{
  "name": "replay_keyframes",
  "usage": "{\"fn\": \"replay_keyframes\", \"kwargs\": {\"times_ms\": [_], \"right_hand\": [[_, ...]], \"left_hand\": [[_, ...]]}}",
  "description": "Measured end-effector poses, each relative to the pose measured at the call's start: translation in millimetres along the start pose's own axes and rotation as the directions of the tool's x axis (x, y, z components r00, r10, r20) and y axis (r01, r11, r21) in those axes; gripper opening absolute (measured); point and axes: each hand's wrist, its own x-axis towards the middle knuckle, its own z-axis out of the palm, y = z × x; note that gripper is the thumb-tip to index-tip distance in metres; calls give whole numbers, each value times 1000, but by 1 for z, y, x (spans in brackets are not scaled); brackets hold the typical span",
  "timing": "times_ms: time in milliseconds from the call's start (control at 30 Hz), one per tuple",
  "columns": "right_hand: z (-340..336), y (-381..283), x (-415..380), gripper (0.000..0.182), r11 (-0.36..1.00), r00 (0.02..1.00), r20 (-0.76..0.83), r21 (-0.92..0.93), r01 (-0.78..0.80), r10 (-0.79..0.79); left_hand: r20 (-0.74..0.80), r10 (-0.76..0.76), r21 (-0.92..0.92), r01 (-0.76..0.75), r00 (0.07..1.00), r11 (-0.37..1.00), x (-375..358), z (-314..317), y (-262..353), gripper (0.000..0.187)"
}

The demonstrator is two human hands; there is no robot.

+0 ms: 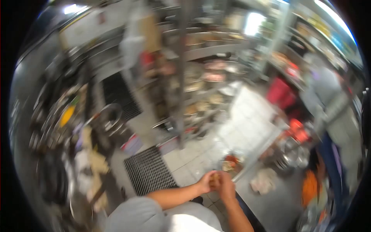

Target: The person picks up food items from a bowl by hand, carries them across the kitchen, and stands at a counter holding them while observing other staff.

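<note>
Both of my hands meet in front of my body, low in the middle of the head view. Between them is a small yellowish-brown piece [214, 179], too blurred to name. My left hand [205, 183] closes round it from the left, and my right hand [226, 186] presses on it from the right with bent fingers. Just beyond the hands is a container of red and pale food pieces [230, 163], near the edge of a metal work table [276, 205]. A crumpled whitish cloth [264, 180] lies on that table, to the right of my hands.
Metal bowls [291, 152] stand on the right near a person in grey [332, 96]. Black floor mats [150, 170] lie on the tiles to the left. A rack with trays of food [201, 104] and a vertical post [181, 77] stand ahead. Cluttered utensils [67, 116] fill the left.
</note>
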Motion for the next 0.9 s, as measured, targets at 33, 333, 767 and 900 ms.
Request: {"fn": "replay_keyframes", "kwargs": {"times_ms": [33, 333, 767, 900], "right_hand": [[3, -3, 5, 18, 994, 994, 1, -8, 105, -105], [27, -67, 48, 19, 749, 869, 471, 629, -208, -154], [23, -403, 92, 13, 209, 166, 381, 766, -608, -910], [108, -477, 141, 64, 175, -660, -299, 816, -551, -689]], "left_hand": [[-41, 83, -79, -86, 996, 993, -19, 2, 5, 25], [42, 224, -166, -215, 974, 962, -72, -54, 16, 29], [34, 618, 9, -619, 785, 786, -168, -180, 194, 26], [-100, 556, -223, -563, 825, 796, -219, -218, 251, 27]]}}
